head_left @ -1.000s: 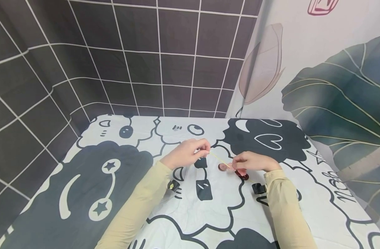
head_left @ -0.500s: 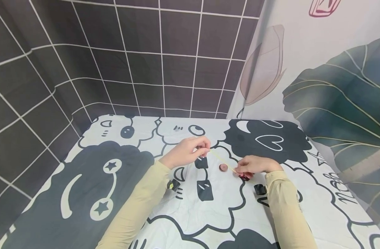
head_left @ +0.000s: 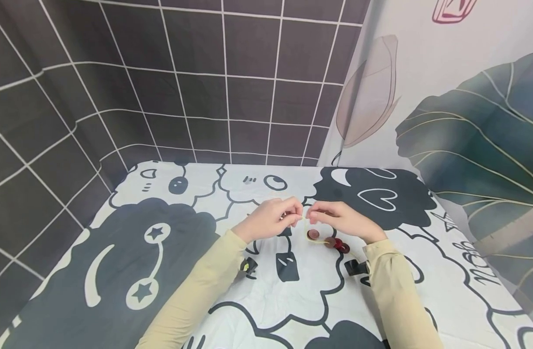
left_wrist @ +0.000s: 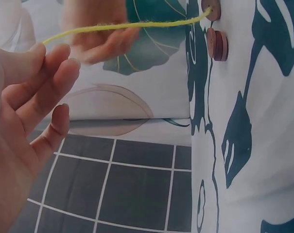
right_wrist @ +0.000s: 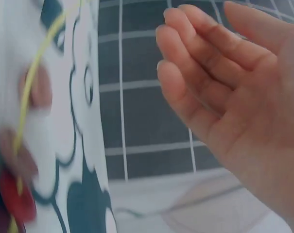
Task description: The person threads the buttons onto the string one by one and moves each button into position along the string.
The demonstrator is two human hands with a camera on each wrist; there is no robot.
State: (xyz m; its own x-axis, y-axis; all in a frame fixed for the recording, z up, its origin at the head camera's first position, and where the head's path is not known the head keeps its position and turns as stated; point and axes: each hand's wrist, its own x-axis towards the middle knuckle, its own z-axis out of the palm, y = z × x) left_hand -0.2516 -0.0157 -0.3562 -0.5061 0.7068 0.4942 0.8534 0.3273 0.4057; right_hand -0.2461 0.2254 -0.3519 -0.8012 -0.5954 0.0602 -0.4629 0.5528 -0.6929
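Observation:
In the head view my left hand (head_left: 275, 216) pinches the end of a yellow string (left_wrist: 122, 26) between thumb and forefinger, above the cloth. The string hangs down to several buttons threaded on it, a brownish-pink button (head_left: 330, 242) and dark red ones (head_left: 344, 248), lying on the cloth. Just left of these, a small stack of loose buttons (left_wrist: 217, 44) has a pinkish-brown one on top. My right hand (head_left: 347, 220) is raised close to the left fingertips, its fingers loosely bent with nothing in them, as the right wrist view shows.
A white cloth (head_left: 266, 303) with dark cartoon shapes covers the table. Behind it hangs a dark grid-patterned curtain (head_left: 196, 92), and a pale leaf-print curtain (head_left: 428, 92) is at the right. A small black block (head_left: 355, 267) sits by my right wrist, another (head_left: 249, 265) by my left.
My right hand has left the threaded buttons and moved up and left, beside the left hand. The left hand has shifted slightly right, and the string now hangs slack in a curve.

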